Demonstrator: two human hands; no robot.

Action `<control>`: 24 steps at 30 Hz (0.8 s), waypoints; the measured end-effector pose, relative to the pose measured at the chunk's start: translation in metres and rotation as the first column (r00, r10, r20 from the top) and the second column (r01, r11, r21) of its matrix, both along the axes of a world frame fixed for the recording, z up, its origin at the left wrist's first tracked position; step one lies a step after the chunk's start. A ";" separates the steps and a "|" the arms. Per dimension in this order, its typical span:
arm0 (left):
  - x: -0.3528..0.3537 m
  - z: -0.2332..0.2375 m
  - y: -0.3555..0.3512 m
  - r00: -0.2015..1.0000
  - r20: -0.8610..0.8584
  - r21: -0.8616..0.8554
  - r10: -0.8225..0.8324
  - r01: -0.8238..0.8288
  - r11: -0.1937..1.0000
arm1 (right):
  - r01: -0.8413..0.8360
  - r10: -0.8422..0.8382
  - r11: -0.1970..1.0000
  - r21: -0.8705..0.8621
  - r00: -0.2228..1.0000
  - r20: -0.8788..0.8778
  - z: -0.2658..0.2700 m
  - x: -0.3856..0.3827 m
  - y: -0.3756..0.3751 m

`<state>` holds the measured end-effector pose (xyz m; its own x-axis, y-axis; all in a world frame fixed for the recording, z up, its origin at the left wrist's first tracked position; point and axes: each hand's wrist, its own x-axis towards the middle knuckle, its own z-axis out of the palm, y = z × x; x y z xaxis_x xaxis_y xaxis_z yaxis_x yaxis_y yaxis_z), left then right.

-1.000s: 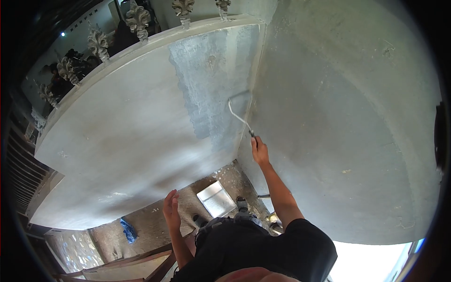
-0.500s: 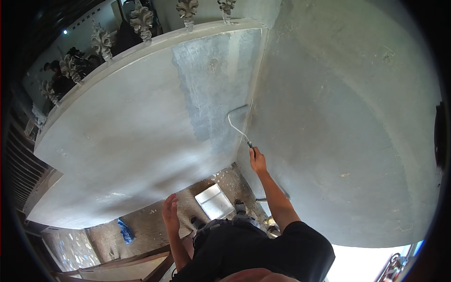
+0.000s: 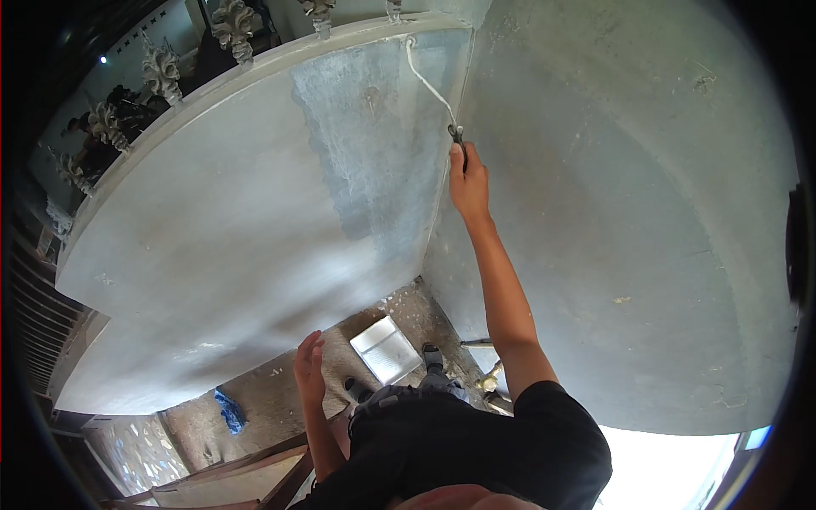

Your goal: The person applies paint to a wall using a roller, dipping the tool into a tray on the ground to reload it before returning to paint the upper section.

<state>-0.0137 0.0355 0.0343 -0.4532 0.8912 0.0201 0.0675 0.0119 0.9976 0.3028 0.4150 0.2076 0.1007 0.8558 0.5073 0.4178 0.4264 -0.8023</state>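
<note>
View from a head camera, looking down along a person's own body in a black shirt. The right hand (image 3: 468, 174) is raised high, fingers closed around the handle of a paint roller (image 3: 429, 85). Its thin white frame runs up and left to the top edge of the left wall (image 3: 195, 221), just beside the inside corner where it meets the right wall (image 3: 629, 212). The roller head itself is too small to make out. The left hand (image 3: 309, 367) hangs low, open and holding nothing.

A darker, wet-looking painted patch (image 3: 382, 144) covers the left wall next to the corner; the rest is pale and bare. The stroke would likely go best with even pressure and a slight overlap onto that wet edge – and with the roller kept off the neighbouring wall.

Below, a white paint tray (image 3: 387, 348) lies on the rough concrete floor (image 3: 272, 387) near the feet, and a blue scrap (image 3: 229, 412) lies further left. Ornate finials (image 3: 234, 21) line the wall top.
</note>
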 end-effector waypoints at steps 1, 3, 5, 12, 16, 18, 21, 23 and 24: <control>0.002 0.000 0.000 1.000 0.000 -0.008 -0.008 0.008 1.000 | 0.004 -0.004 1.000 0.001 1.000 0.001 0.001 -0.002 0.001; 0.003 -0.002 -0.002 1.000 0.004 -0.009 0.005 -0.005 1.000 | 0.002 -0.002 1.000 -0.004 1.000 0.000 -0.029 -0.006 -0.016; 0.003 -0.012 -0.010 1.000 0.005 0.023 0.003 -0.003 1.000 | 0.031 -0.027 0.996 -0.085 0.998 0.051 -0.095 -0.006 -0.032; 0.002 -0.014 -0.028 0.998 0.016 -0.036 0.068 -0.068 0.997 | 0.007 0.086 0.924 -0.381 0.970 0.226 -0.289 0.007 -0.120; 0.010 -0.004 -0.021 0.998 -0.009 -0.035 0.062 -0.062 0.997 | -0.025 0.131 0.893 -0.449 0.970 0.207 -0.293 0.003 -0.139; 0.015 0.003 -0.019 0.997 -0.023 -0.047 0.079 -0.080 0.996 | -0.049 0.145 0.880 -0.472 0.975 0.169 -0.268 -0.006 -0.142; 0.027 -0.001 -0.025 0.996 -0.017 -0.082 0.086 -0.087 0.993 | -0.111 0.135 0.939 -0.326 0.990 0.051 -0.212 -0.032 -0.120; 0.034 -0.004 -0.029 0.996 -0.005 -0.100 0.091 -0.091 0.991 | -0.142 0.141 0.962 -0.233 0.990 -0.021 -0.180 -0.047 -0.101; 0.037 -0.005 -0.033 0.996 0.002 -0.097 0.093 -0.092 0.991 | -0.158 0.151 0.969 -0.189 0.987 -0.051 -0.162 -0.054 -0.094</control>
<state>0.0235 0.0023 0.0292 -0.5336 0.8431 -0.0670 0.0556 0.1140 0.9919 0.2491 0.3209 0.0457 -0.0251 0.9435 0.3305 0.3287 0.3200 -0.8886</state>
